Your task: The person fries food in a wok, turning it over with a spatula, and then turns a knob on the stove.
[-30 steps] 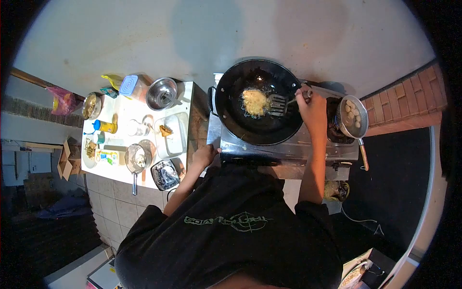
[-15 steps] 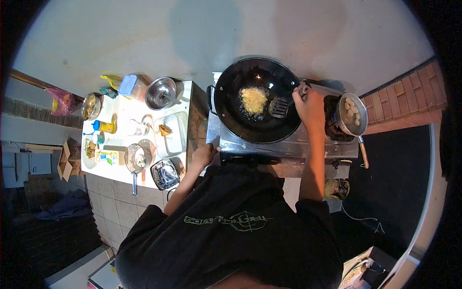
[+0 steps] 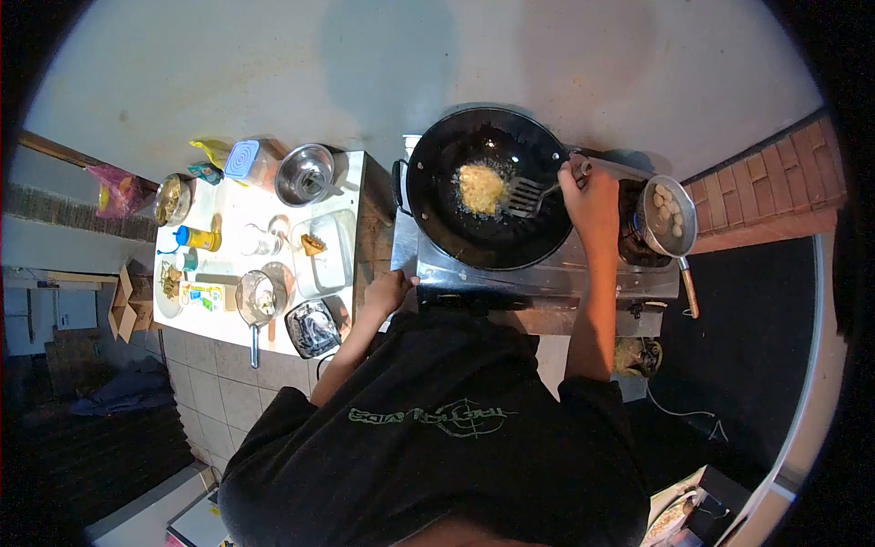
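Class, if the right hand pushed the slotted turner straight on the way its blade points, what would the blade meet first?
Most likely the golden frying piece in the wok; the right hand aims the slotted turner at its edge. Blade height is unclear.

- Place: kitchen; home or sm. eatery, can't tell which.
- Landmark = lg. blk. wok, food frying in bubbling oil, slotted spatula in it.
- Under wok: s/s stove.
- R of wok: saucepan on another burner, pale rounded pcs. inside.
- L of wok: white table w/ s/s bowl, blue-lidded tub, plastic container, yellow bottle; reads as food-prep area.
- Behind wok: plain wall.
- Far R of wok: brickwork.
- Far L of wok, nearer wearer: tiled floor.
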### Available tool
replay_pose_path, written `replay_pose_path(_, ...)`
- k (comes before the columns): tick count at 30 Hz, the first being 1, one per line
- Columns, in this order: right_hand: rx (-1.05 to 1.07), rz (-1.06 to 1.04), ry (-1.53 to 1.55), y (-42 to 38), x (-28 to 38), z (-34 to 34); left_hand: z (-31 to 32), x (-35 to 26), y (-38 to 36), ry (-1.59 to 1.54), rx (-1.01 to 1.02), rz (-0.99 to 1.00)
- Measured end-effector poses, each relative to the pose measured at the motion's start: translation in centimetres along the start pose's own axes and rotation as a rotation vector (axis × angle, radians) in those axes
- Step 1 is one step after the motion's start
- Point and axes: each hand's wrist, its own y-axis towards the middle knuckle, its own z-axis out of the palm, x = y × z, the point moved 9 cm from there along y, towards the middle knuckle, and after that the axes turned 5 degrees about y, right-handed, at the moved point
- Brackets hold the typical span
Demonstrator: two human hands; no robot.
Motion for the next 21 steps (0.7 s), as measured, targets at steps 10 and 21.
replay_pose_path(10, -0.007, 0.021, -0.02, 0.0, -0.5, 0.1, 0.5, 0.4, 0.3, 0.002, -0.021, 0.016)
replay_pose_path(21, 0.035, 0.019, -0.079, -0.2, -0.8, 0.4, 0.4, 0.4, 0.4, -0.003, -0.012, 0.012)
